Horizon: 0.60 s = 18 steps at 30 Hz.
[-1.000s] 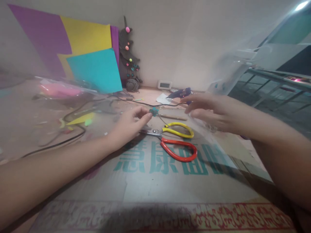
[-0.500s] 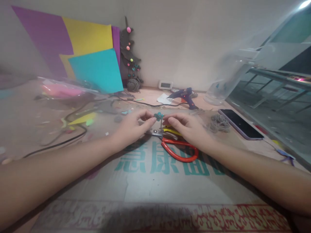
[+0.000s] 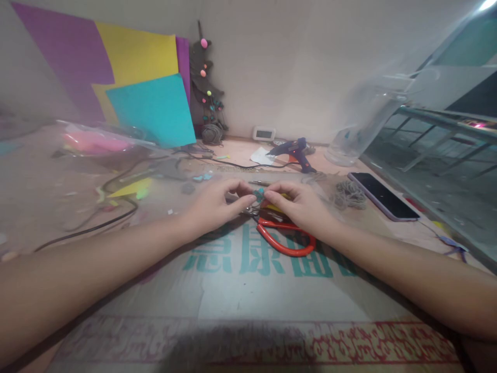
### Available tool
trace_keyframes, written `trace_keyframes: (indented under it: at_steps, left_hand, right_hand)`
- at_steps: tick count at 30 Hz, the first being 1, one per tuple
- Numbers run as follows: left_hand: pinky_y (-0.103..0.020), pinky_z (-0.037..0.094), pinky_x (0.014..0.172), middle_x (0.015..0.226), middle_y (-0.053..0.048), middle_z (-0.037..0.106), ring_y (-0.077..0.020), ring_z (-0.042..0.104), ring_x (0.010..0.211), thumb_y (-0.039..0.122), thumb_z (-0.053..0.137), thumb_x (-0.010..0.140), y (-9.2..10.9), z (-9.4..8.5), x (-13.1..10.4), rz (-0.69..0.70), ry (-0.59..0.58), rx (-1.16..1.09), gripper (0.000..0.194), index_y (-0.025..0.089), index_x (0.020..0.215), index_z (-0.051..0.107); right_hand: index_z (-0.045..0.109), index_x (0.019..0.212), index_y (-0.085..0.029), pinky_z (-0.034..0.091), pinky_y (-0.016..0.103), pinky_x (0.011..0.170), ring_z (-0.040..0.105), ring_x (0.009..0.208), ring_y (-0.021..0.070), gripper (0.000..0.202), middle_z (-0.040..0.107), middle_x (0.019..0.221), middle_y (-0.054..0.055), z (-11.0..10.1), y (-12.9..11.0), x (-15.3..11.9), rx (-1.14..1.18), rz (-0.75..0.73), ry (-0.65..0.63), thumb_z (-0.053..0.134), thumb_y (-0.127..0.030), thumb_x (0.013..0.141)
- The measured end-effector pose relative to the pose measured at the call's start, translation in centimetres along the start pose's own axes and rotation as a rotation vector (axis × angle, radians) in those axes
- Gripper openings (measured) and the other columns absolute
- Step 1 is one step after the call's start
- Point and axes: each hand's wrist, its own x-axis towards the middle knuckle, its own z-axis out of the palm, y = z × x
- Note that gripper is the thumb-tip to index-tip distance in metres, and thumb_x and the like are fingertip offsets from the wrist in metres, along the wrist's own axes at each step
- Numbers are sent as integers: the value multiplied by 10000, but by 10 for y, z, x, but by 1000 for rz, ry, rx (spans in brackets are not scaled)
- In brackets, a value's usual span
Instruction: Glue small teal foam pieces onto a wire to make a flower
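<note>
Left hand [image 3: 213, 210] and right hand [image 3: 305, 207] both pinch a small teal piece [image 3: 259, 195], just above scissors [image 3: 277, 225] on printed cardboard [image 3: 240, 303] — two-sided grip presumably for steadiness. Beyond, glue gun [image 3: 293, 148] lies tip over white paper [image 3: 261, 157] — likely drip protection. Yarn [image 3: 348, 195], phone [image 3: 384, 197] right; plain wall [image 3: 287, 67] behind.

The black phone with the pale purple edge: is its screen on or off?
Looks off: the purple-edged black phone lies face up and dark, apart from faint pale specks.

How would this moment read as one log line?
left hand: pinches teal piece | right hand: at piece's other side | scissors: partly beneath hands | glue gun: farther back
</note>
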Motion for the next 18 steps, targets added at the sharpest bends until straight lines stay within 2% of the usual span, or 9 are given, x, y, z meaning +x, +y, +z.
trace_keyframes:
  at_steps: [5,8,10,13,16,18]
  left_hand:
    - [-307,463,766,862,-12,725,-198,651,834,431,552,915,-1,-1,0,-5,13,28,267,213,857,696]
    - [-301,463,755,860,-13,720,-194,648,824,409,554,913,0,-2,0,-16,41,23,247,206,856,683]
    - [-295,465,759,862,-14,715,-189,646,821,392,555,913,0,-2,0,-6,60,12,232,200,856,672]
    - [-291,462,779,862,-13,708,-184,642,832,372,560,913,2,-2,-2,22,87,14,208,199,853,659]
    - [-288,456,788,867,-13,702,-181,637,841,357,559,917,4,-2,-3,42,109,20,193,199,852,646]
    - [-289,456,791,869,-15,701,-181,636,843,343,558,916,5,-2,-3,49,113,22,181,196,844,635]
  right_hand:
    - [694,841,-198,533,294,731,701,779,171,254,754,805,13,0,2,0,11,0,-36,568,-401,927]
    - [683,1017,-208,556,342,796,721,864,195,235,764,899,30,2,4,1,84,-9,-65,589,-397,913]
    - [643,1144,-207,555,376,856,717,937,212,327,758,980,49,3,4,1,97,-25,-73,668,-364,858]
    - [597,1210,-197,531,397,923,689,1015,216,461,724,1094,79,4,3,3,84,-43,-90,745,-323,792]
    - [551,1245,-204,535,365,874,663,1007,192,517,686,1134,80,5,2,4,170,-1,-107,753,-292,778]
    - [511,1275,-220,537,325,783,659,910,164,549,684,1033,45,6,1,5,295,45,-144,739,-265,778]
